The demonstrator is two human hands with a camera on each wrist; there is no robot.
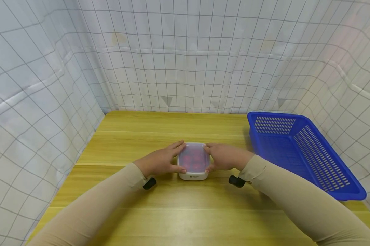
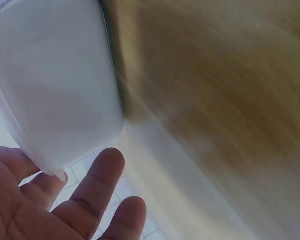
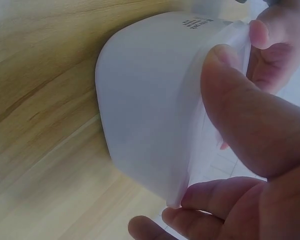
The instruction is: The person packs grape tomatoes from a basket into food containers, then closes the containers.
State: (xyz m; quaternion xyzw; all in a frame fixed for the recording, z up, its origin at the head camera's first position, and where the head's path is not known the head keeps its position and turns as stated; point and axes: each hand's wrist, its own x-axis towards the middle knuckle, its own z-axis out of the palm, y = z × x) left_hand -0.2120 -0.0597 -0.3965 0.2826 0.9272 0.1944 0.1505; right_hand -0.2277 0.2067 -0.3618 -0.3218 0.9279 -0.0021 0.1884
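A small white square container (image 1: 193, 160) with a translucent lid stands on the wooden table (image 1: 185, 208); red contents show through the lid. My left hand (image 1: 163, 161) holds its left side, thumb at the front corner and index finger along the back edge. My right hand (image 1: 223, 157) holds its right side. In the right wrist view the right hand (image 3: 250, 130) has its thumb on the lid's rim and its fingers curled below the container (image 3: 150, 100). The left wrist view shows the container (image 2: 55, 80) against the left hand (image 2: 70, 205).
A blue perforated plastic basket (image 1: 298, 150) stands at the table's right side, close to my right forearm. White gridded cloth walls enclose the table on the left, back and right.
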